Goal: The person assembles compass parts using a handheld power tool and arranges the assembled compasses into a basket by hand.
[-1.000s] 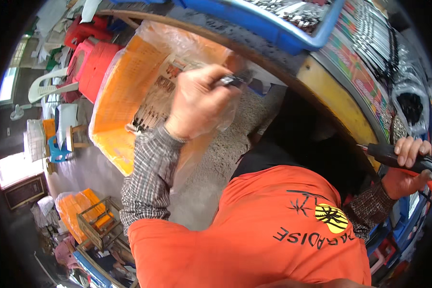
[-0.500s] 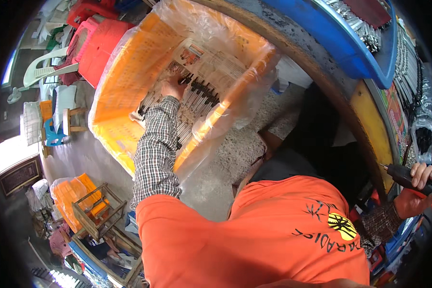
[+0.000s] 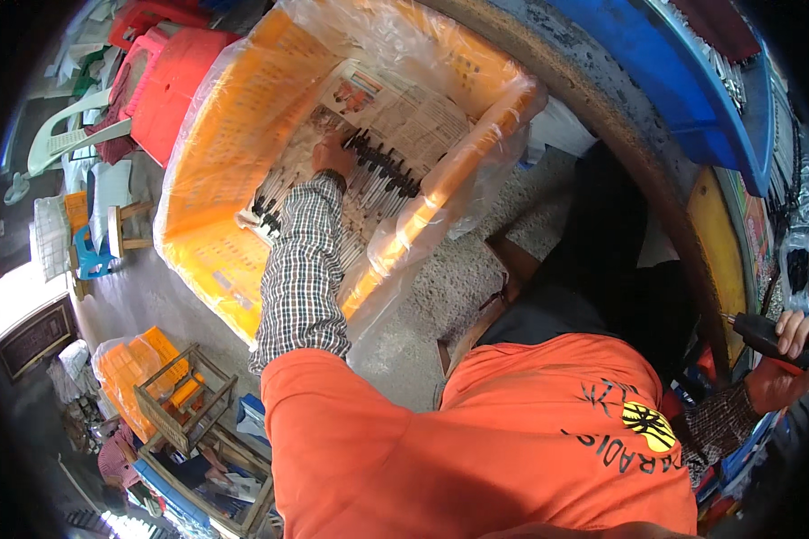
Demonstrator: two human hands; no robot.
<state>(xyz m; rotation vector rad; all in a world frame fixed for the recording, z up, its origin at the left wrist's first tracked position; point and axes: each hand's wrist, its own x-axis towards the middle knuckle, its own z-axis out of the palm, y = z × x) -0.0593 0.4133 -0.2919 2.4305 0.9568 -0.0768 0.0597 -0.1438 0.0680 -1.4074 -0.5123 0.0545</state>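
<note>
My left hand (image 3: 334, 153) reaches down into a yellow plastic crate (image 3: 220, 148) lined with clear film. Its fingers are drawn together at the end of a row of slim pale rods with black ends (image 3: 391, 175). They seem to pinch one of these rods, though the fingertips are partly hidden. More such rods lie beside my checked sleeve, on newspaper (image 3: 404, 103) at the crate's bottom. Far to the right, my right hand (image 3: 777, 382) is wrapped round a black power screwdriver (image 3: 757, 334), whose thin bit points left.
A curved-looking bench edge (image 3: 625, 135) runs along the upper right, bearing a blue tray (image 3: 683, 99) of metal parts. Red plastic chairs (image 3: 184, 85) stand left of the crate. At lower left are another yellow crate (image 3: 135, 373) and a wooden frame (image 3: 175, 418).
The view has shifted slightly, and the crate appears a little higher. My left hand stays at the row of rods, now lower against them. My right hand still holds the screwdriver.
</note>
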